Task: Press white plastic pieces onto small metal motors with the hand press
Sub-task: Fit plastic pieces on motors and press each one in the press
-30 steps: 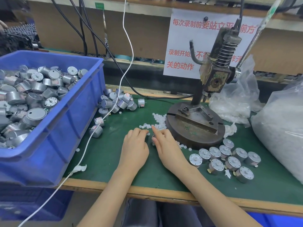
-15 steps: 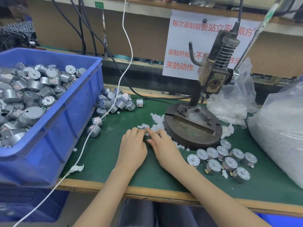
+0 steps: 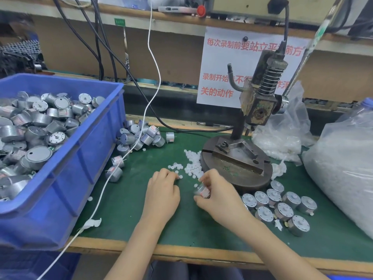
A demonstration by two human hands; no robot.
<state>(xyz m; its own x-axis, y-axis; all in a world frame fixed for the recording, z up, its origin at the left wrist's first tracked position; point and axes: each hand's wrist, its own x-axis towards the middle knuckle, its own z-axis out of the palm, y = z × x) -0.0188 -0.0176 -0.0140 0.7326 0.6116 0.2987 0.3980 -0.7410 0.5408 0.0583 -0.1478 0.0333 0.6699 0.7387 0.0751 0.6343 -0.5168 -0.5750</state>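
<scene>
Watching the right grip (image 3: 218, 197), we see it has come up off the counter (image 3: 141, 219) with a small motor (image 3: 201, 192) clamped between thumb and curled fingers, tilted on its side just short of the round base (image 3: 236, 174) of the hand press (image 3: 260, 102). Half a second ago both hands lay low with fingertips meeting at the edge of the white pieces (image 3: 192, 164); now they have parted, and the motor is up in plain view between them. The left grip (image 3: 163, 193) stays down, its fingertips curled in among the nearest white pieces, and whether it has one pinched we cannot tell, since the fingers hide it. There is a speck of white by the motor's upper end, too blurred for us to call it a seated piece. We read this as the pairing step: motor in hand, plastic piece being fetched or just set on the shaft, the press untouched and its fixture bare. A cluster of motors (image 3: 282, 205) stands upright just beyond the right wrist, and the blue bin (image 3: 66, 178) on the left is heaped with more. Next, we judge, the motor wants to go upright under the ram, and the risk is that the tiny piece slips off on the way.
</scene>
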